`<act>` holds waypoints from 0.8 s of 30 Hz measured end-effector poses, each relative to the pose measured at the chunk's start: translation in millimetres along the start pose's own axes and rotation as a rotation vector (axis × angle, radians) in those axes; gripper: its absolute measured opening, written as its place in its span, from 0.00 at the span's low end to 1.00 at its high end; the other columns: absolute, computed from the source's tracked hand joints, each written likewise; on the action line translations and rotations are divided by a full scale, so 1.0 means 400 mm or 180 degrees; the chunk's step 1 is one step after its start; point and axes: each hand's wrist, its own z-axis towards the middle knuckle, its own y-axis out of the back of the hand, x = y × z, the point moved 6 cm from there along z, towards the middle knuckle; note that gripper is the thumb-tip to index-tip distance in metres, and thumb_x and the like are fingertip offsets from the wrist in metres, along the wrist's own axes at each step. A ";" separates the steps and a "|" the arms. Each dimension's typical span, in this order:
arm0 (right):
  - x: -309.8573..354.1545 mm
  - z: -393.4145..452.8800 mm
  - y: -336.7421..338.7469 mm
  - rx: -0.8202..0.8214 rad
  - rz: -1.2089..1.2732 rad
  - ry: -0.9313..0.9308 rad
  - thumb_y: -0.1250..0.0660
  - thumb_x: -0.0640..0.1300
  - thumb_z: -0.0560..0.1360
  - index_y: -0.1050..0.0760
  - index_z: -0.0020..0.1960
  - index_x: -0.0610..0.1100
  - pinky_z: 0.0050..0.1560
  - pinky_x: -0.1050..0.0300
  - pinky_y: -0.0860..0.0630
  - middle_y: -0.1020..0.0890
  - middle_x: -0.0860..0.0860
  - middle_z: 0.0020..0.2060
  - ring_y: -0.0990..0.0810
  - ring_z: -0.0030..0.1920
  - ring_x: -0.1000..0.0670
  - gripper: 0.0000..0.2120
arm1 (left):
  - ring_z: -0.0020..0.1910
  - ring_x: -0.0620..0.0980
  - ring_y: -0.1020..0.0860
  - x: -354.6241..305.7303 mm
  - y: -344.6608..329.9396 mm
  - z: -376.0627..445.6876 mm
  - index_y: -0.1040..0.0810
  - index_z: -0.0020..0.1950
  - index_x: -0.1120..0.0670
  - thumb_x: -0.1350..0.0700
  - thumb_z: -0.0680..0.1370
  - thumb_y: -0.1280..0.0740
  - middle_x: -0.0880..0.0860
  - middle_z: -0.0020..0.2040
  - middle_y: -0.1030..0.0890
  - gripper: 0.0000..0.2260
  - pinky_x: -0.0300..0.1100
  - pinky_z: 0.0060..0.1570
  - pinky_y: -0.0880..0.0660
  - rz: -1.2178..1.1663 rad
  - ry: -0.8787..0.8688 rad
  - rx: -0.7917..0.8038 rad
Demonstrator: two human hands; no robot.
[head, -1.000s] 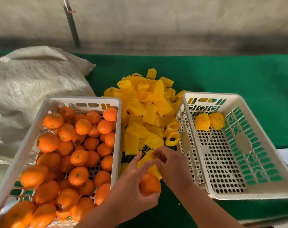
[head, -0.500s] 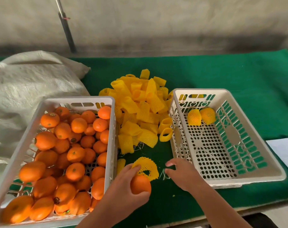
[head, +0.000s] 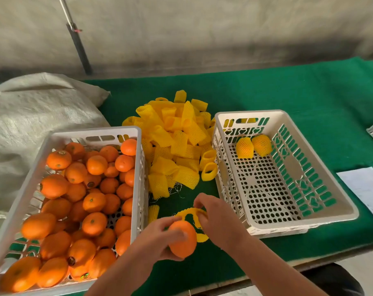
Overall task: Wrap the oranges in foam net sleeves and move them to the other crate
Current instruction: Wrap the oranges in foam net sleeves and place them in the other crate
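Closest to the near edge of the surface (head: 309,107), the left hand (head: 157,240) grips a bare orange (head: 182,242), fingers curled round its near side. Half a second back the net sleeve (head: 192,212) lay flat on the green cloth just beyond the orange, and the right hand (head: 215,216) was only reaching for it. Now that hand pinches the sleeve's rim and has lifted it, stretching the mouth into an open yellow loop that touches the far side of the orange. A strip of the sleeve also shows below the fruit on its right side, so the net looks to be starting round the orange, though most of the skin is bare.

I judge that the wrapping step has begun in earnest: the sleeve is opened and lined up, and what remains is to draw it over the orange and carry it across.

To the left, along the near left edge, the full crate (head: 91,133) holds a heap of unwrapped oranges. To the right, the other crate (head: 288,223) holds just two wrapped oranges (head: 253,146) in its far corner, so the task is at an early stage.

Farther out, between the crates, sits the pile of spare sleeves (head: 177,142). At the far left lies a pale sack (head: 42,107).
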 end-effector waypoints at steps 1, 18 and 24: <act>-0.002 -0.005 0.000 -0.0035 -0.0068 0.0017 0.34 0.43 0.81 0.30 0.52 0.57 0.38 0.57 0.22 0.23 0.58 0.40 0.22 0.38 0.55 0.09 | 0.59 0.61 0.19 0.004 -0.002 -0.006 0.27 0.66 0.48 0.52 0.59 0.17 0.57 0.69 0.29 0.37 0.51 0.45 0.16 -0.0715 0.0204 0.0058; 0.018 -0.043 -0.056 0.0461 -0.0730 0.0267 0.35 0.39 0.81 0.18 0.63 0.52 0.47 0.64 0.27 0.31 0.52 0.77 0.15 0.53 0.46 0.15 | 0.59 0.65 0.19 -0.085 0.006 0.020 0.28 0.69 0.61 0.51 0.68 0.25 0.66 0.66 0.23 0.32 0.60 0.51 0.19 -0.3190 0.0099 -0.0096; 0.017 -0.022 -0.045 0.0190 0.0124 -0.0258 0.25 0.46 0.74 0.28 0.68 0.52 0.53 0.64 0.23 0.36 0.60 0.63 0.22 0.52 0.54 0.25 | 0.61 0.54 0.21 -0.065 0.019 0.023 0.22 0.58 0.44 0.39 0.64 0.21 0.52 0.62 0.21 0.25 0.50 0.57 0.19 -0.1036 -0.0722 -0.0800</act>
